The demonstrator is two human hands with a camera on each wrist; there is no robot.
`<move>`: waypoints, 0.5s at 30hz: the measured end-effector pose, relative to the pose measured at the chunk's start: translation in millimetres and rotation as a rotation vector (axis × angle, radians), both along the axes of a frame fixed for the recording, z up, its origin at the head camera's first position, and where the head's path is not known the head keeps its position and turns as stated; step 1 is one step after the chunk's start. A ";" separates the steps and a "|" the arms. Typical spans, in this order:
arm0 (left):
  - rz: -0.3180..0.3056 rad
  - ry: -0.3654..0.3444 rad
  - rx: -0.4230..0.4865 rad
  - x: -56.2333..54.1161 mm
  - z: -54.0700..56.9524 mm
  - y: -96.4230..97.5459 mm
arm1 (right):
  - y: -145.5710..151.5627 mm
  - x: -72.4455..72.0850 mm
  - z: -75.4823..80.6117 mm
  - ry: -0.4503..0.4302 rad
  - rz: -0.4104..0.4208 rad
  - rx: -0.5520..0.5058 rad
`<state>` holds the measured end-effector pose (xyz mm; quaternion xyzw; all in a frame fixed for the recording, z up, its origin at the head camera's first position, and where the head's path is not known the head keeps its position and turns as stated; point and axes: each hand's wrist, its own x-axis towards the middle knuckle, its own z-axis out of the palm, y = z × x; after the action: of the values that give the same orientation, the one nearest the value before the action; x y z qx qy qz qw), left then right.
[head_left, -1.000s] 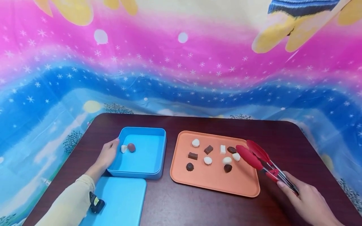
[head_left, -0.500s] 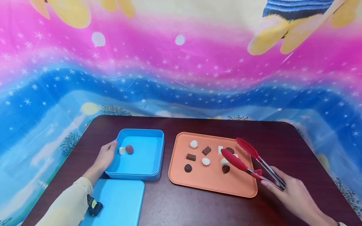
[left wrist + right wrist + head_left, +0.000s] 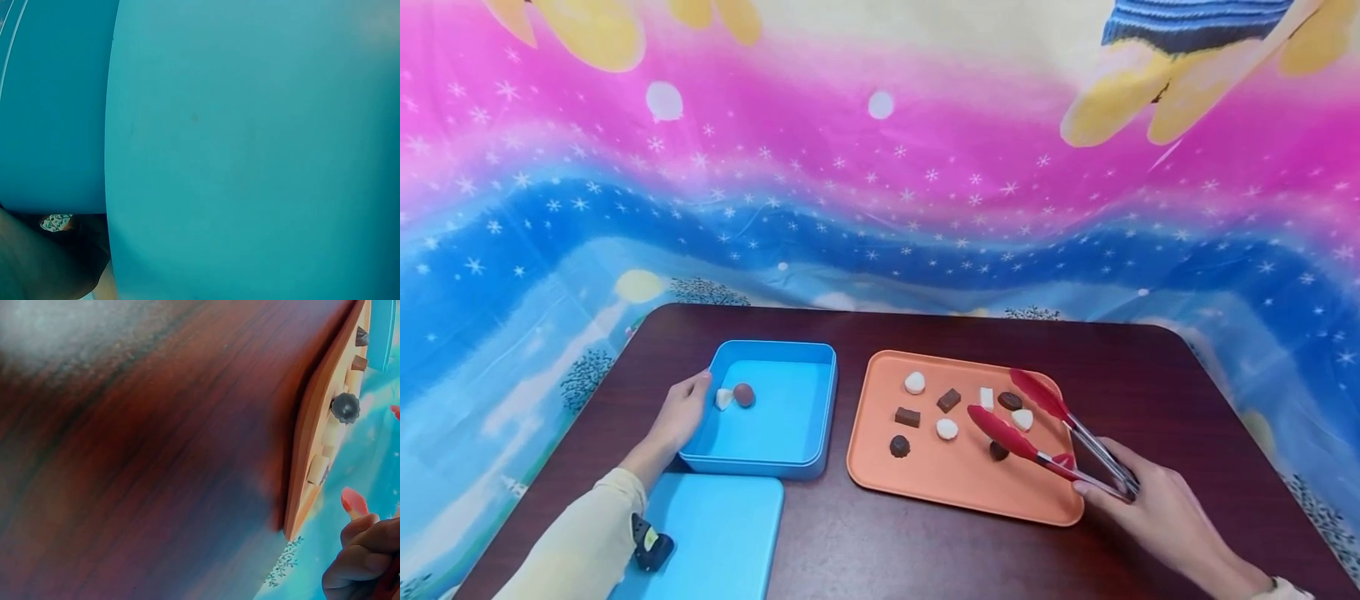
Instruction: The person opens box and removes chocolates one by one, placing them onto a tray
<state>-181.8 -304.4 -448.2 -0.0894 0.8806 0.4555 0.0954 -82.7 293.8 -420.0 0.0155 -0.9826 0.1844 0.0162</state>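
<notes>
My right hand [image 3: 1172, 508] grips a pair of tongs [image 3: 1009, 433] with red heads and metal arms. Their jaws are spread apart over the right part of an orange tray [image 3: 955, 492], holding nothing. On the tray are brown and white chocolates, among them a dark one [image 3: 998, 451] partly hidden by the near tong head and a white one [image 3: 1022, 419] between the heads. My left hand [image 3: 677, 417] holds the left wall of a blue square box [image 3: 775, 467]. Inside lie a round brown chocolate [image 3: 743, 394] and a small white one [image 3: 723, 399].
A flat blue lid [image 3: 722, 533] lies in front of the box, under my left forearm. Everything stands on a dark wooden table [image 3: 880, 550]. A colourful printed cloth [image 3: 850, 183] hangs behind the table.
The tongs in my right hand have moved left, from the tray's right edge to over the chocolates. My left hand stays at the box.
</notes>
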 end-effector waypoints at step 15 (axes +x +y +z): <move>0.007 -0.005 0.009 -0.1 1.9 0.9 | -17.9 -6.9 5.1 0.053 0.023 0.018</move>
<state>-181.9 -303.6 -446.2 -0.0933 0.8780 0.4594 0.0965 -89.6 275.9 -415.0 0.0317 -0.9832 0.1752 0.0398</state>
